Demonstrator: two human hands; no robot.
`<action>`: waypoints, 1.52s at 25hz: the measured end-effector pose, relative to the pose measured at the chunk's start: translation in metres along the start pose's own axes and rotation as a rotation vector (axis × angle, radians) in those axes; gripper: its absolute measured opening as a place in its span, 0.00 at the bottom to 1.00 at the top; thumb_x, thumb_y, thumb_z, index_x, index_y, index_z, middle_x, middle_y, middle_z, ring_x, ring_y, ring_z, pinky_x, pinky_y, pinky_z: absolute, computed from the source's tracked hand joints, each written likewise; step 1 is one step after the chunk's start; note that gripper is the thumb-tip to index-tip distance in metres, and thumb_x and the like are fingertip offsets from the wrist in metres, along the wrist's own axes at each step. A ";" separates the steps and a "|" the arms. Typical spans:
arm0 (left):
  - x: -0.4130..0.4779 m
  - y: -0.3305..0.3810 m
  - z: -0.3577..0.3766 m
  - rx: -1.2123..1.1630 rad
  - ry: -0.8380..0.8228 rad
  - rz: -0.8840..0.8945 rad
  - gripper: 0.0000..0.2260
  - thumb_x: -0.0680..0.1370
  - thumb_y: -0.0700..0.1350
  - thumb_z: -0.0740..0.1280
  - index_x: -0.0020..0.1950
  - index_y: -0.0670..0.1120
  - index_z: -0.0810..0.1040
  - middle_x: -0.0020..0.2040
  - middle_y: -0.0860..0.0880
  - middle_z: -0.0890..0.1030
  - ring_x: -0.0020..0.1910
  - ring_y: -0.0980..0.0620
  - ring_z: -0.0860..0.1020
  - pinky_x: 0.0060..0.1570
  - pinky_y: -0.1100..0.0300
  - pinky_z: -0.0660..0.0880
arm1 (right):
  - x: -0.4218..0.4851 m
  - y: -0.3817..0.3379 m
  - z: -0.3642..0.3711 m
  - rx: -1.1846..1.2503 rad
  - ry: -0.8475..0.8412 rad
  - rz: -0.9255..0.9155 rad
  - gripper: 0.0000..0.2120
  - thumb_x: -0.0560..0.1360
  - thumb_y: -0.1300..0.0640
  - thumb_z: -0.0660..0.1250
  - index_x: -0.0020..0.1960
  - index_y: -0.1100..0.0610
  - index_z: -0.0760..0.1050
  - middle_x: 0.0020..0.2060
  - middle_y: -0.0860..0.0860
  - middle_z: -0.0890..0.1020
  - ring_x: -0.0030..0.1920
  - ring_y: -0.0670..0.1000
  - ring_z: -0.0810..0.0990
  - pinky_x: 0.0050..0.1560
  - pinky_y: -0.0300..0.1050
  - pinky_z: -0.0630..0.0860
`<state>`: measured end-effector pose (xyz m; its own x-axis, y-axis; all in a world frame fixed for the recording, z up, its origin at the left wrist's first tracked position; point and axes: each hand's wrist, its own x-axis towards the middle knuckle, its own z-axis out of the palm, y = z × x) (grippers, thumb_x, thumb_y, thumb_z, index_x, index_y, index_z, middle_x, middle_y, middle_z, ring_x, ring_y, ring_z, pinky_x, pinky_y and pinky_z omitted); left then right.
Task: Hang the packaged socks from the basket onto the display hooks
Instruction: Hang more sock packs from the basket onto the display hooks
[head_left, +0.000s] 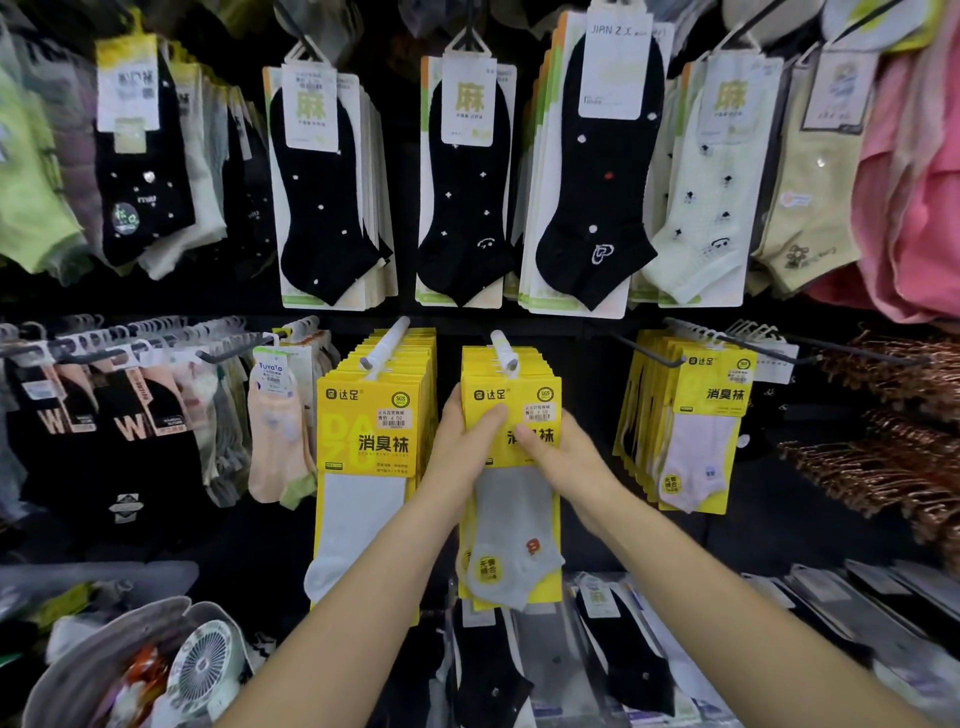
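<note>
A yellow-carded pack of grey socks (511, 525) hangs at the front of a stack on a white display hook (505, 349) in the middle of the wall. My left hand (460, 441) grips the pack's left edge, thumb across the yellow card. On the card's right side my right hand (558, 457) holds it with the thumb pressed on the front. The hook's tip pokes out through the card's top hole. A basket (111, 654) sits at the bottom left, holding a small white fan and loose items.
A second white hook (387, 343) to the left carries yellow packs of white socks (363, 499). More yellow packs (696, 426) hang on the right. Black sock packs (467, 176) fill the row above. Copper hangers (883, 457) jut out at the far right.
</note>
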<state>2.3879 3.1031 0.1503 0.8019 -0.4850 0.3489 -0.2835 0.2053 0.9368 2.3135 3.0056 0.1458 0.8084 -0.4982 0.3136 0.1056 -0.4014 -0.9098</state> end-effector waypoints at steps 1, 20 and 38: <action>0.000 -0.002 0.000 -0.029 0.000 0.008 0.16 0.78 0.42 0.63 0.65 0.51 0.72 0.56 0.53 0.81 0.52 0.59 0.79 0.40 0.72 0.73 | 0.000 0.004 0.002 0.048 -0.016 -0.008 0.17 0.77 0.57 0.65 0.65 0.54 0.69 0.59 0.50 0.79 0.58 0.48 0.78 0.60 0.48 0.75; 0.051 0.011 -0.003 -0.392 0.061 -0.188 0.23 0.80 0.53 0.56 0.29 0.53 0.81 0.28 0.54 0.82 0.29 0.56 0.81 0.28 0.63 0.76 | 0.064 -0.011 -0.013 0.490 0.034 0.314 0.36 0.73 0.29 0.40 0.73 0.46 0.60 0.65 0.52 0.76 0.67 0.56 0.71 0.71 0.62 0.61; -0.003 -0.020 0.006 -0.310 0.090 -0.120 0.24 0.82 0.55 0.49 0.41 0.54 0.83 0.34 0.60 0.84 0.34 0.64 0.81 0.30 0.71 0.75 | 0.008 0.022 0.006 0.285 0.106 0.292 0.29 0.78 0.34 0.43 0.70 0.46 0.67 0.61 0.47 0.78 0.61 0.47 0.75 0.61 0.45 0.70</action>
<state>2.3878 3.0950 0.1303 0.8668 -0.4476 0.2198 -0.0215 0.4067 0.9133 2.3256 2.9976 0.1267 0.7654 -0.6420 0.0443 0.0488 -0.0107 -0.9987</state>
